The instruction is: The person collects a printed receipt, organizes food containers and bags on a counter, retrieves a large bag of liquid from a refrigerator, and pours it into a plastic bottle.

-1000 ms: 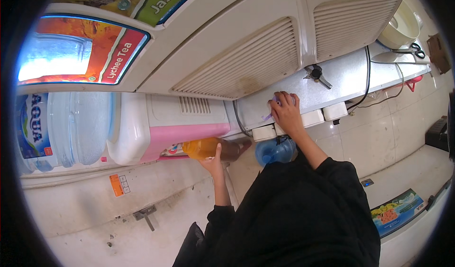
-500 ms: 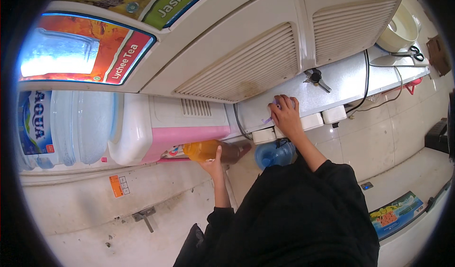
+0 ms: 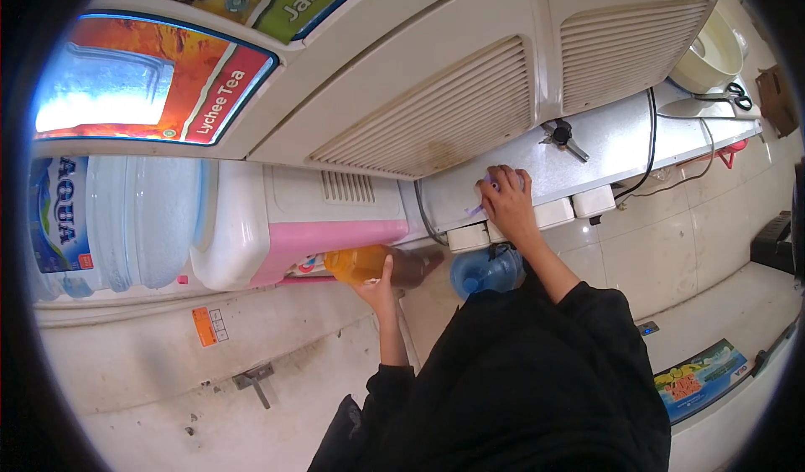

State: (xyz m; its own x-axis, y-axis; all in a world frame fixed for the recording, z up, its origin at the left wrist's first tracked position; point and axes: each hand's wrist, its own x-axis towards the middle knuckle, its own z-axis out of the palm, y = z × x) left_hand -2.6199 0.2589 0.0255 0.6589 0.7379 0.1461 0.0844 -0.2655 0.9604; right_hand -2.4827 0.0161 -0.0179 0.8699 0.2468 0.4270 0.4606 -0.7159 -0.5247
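Observation:
My left hand is closed round a see-through plastic container, orange at its left end and dark brown at its right. The container lies against the front of a pink and white water dispenser. My right hand rests over the metal counter, its fingers bent round a small light purple thing. Most of that thing is hidden under the fingers, so its kind does not show.
A large blue water bottle sits on the dispenser. Behind the counter stands a beige drinks machine with a black tap. Scissors and a cream bowl are at the far right. A blue water bottle stands below my right forearm.
The view has shifted very slightly. Both hands keep their places and their holds.

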